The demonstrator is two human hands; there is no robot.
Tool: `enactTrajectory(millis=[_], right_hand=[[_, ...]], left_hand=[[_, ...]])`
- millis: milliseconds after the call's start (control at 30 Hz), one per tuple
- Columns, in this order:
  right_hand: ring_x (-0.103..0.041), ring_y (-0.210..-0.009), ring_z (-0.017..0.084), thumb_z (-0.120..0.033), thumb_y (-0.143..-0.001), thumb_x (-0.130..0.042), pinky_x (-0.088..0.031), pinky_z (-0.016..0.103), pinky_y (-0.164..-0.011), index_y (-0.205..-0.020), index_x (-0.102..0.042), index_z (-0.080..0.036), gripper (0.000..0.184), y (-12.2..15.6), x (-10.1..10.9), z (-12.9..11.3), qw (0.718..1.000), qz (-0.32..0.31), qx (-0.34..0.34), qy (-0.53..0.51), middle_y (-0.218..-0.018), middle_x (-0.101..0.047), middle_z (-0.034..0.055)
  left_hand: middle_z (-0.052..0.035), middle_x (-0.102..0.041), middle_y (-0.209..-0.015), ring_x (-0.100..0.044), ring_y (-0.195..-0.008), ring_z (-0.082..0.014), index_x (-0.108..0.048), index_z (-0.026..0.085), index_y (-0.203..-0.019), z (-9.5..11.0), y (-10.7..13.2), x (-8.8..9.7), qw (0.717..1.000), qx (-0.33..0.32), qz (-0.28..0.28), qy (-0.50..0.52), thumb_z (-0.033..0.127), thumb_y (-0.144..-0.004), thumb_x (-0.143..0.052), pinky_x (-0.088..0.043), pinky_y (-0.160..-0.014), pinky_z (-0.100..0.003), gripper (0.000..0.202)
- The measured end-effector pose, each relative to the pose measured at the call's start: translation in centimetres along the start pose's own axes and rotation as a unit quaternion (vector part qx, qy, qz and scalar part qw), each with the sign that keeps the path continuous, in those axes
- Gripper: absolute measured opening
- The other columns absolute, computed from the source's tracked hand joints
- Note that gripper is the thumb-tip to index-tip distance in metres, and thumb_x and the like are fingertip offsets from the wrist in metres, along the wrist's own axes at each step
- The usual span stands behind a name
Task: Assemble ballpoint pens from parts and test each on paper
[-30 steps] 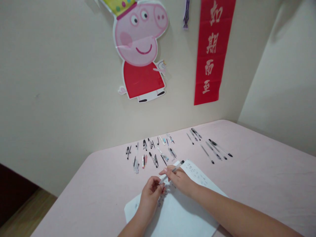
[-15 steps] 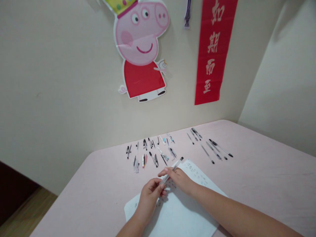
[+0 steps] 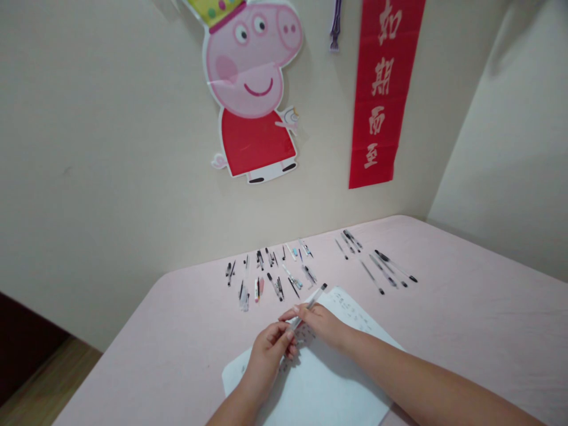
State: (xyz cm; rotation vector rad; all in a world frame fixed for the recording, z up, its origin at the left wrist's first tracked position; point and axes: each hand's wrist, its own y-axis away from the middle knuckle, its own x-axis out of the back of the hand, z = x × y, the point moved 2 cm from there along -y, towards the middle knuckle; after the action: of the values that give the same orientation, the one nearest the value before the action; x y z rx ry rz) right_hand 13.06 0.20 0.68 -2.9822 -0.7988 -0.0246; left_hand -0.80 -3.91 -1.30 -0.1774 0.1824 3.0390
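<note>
Pig cutout (image 3: pixel 252 89) and red banner (image 3: pixel 384 89) on wall — loose pens (image 3: pixel 373 277) on pink table (image 3: pixel 465 319).

Soft even light, wide-angle edge distortion.

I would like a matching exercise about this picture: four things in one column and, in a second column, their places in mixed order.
Things
1. sheet of paper
2. red banner
3. pen
4. loose pens

Places
a. held by the left hand and the right hand
b. hanging on the wall
c. in rows on the table, beyond the paper
d. flat on the table, below both hands

Pairs: 1-d, 2-b, 3-a, 4-c
</note>
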Motion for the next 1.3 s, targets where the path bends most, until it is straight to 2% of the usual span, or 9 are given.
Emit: enactTrajectory(millis=[267, 567, 667, 733, 833, 900, 1033, 1167, 1300], right_hand=[[-0.059, -0.066, 0.018, -0.064, -0.080, -0.043, -0.046, 0.036, -0.069, -0.101, -0.068, -0.007, 0.066, -0.2, 0.1, 0.4, 1.000, -0.027, -0.001, -0.016, -0.071, -0.064, 0.0101], [-0.060, -0.085, 0.022, -0.065, -0.080, -0.043, -0.044, 0.038, -0.082, -0.099, -0.068, -0.009, 0.064, -0.3, 0.3, 0.1, 1.000, -0.005, -0.012, 0.010, -0.095, -0.066, 0.0153], [-0.060, -0.083, 0.019, -0.057, -0.081, -0.049, -0.049, 0.033, -0.071, -0.121, -0.054, -0.014, 0.059, -0.8, 0.7, 0.3, 1.000, 0.025, 0.014, -0.007, -0.104, -0.063, 0.0134], [-0.059, -0.082, 0.017, -0.049, -0.082, -0.052, -0.050, 0.031, -0.066, -0.133, -0.038, -0.018, 0.062, -1.0, 1.5, 0.1, 0.993, 0.103, 0.059, 0.011, -0.110, -0.059, 0.0125], [-0.056, -0.095, 0.019, -0.036, -0.083, -0.053, -0.049, 0.036, -0.077, -0.138, -0.028, -0.021, 0.062, -0.5, 3.2, -1.4, 0.938, 0.255, 0.188, 0.142, -0.118, -0.054, 0.0124], [-0.048, -0.111, 0.022, -0.027, -0.083, -0.053, -0.042, 0.042, -0.091, -0.133, -0.038, -0.023, 0.052, 0.2, 3.8, -3.0, 0.870, 0.280, 0.287, 0.287, -0.122, -0.053, 0.0110], [-0.044, -0.116, 0.022, -0.021, -0.084, -0.053, -0.030, 0.045, -0.103, -0.109, -0.060, -0.024, 0.026, 1.1, 3.3, -5.2, 0.780, 0.147, 0.366, 0.486, -0.111, -0.061, 0.0055], [-0.051, -0.104, 0.019, -0.021, -0.086, -0.053, -0.027, 0.041, -0.104, -0.096, -0.065, -0.022, 0.016, 0.8, 2.5, -4.9, 0.743, 0.074, 0.365, 0.557, -0.092, -0.066, 0.0035], [-0.053, -0.086, 0.017, -0.019, -0.088, -0.049, -0.034, 0.037, -0.095, -0.085, -0.066, -0.019, 0.018, 0.2, 2.2, -3.9, 0.726, 0.034, 0.353, 0.589, -0.079, -0.064, 0.0044]], left_hand=[[-0.0006, -0.057, -0.053, -0.051, -0.047, -0.0103, -0.061, 0.014, -0.065, -0.1, -0.2, 0.0, 1.000, 0.002, -0.002, -0.016, 0.043, -0.066, -0.070, -0.038, -0.047, -0.022, 0.031], [0.0023, -0.055, -0.055, -0.051, -0.050, -0.0098, -0.058, 0.016, -0.068, 0.2, -0.2, -0.3, 1.000, -0.004, 0.009, 0.014, 0.045, -0.064, -0.072, -0.038, -0.050, -0.022, 0.033], [0.0016, -0.056, -0.056, -0.050, -0.051, -0.0098, -0.057, 0.016, -0.069, 0.3, -0.1, -0.2, 1.000, -0.001, 0.011, 0.019, 0.045, -0.067, -0.070, -0.039, -0.051, -0.022, 0.032], [0.0016, -0.056, -0.056, -0.049, -0.052, -0.0094, -0.056, 0.016, -0.070, 0.3, -0.2, -0.1, 1.000, 0.002, 0.016, 0.024, 0.044, -0.069, -0.068, -0.038, -0.051, -0.022, 0.031], [0.0023, -0.055, -0.057, -0.048, -0.052, -0.0089, -0.055, 0.016, -0.071, 0.1, -0.3, 0.1, 0.999, 0.004, 0.023, 0.031, 0.043, -0.070, -0.068, -0.038, -0.052, -0.021, 0.030], [0.0024, -0.054, -0.058, -0.049, -0.054, -0.0091, -0.055, 0.016, -0.072, 0.0, -0.4, 0.2, 0.999, 0.002, 0.025, 0.034, 0.043, -0.071, -0.068, -0.038, -0.052, -0.021, 0.029], [0.0022, -0.054, -0.060, -0.049, -0.055, -0.0095, -0.055, 0.016, -0.074, -0.5, -0.6, 0.4, 0.999, -0.003, 0.030, 0.035, 0.042, -0.073, -0.066, -0.038, -0.053, -0.021, 0.028], [0.0016, -0.054, -0.061, -0.048, -0.056, -0.0095, -0.055, 0.017, -0.075, -0.7, -0.6, 0.5, 0.999, -0.004, 0.033, 0.037, 0.041, -0.076, -0.064, -0.038, -0.054, -0.021, 0.026], [0.0018, -0.053, -0.060, -0.048, -0.056, -0.0090, -0.056, 0.016, -0.074, -0.8, -0.6, 0.6, 0.998, -0.002, 0.033, 0.050, 0.041, -0.076, -0.064, -0.037, -0.053, -0.020, 0.026]])
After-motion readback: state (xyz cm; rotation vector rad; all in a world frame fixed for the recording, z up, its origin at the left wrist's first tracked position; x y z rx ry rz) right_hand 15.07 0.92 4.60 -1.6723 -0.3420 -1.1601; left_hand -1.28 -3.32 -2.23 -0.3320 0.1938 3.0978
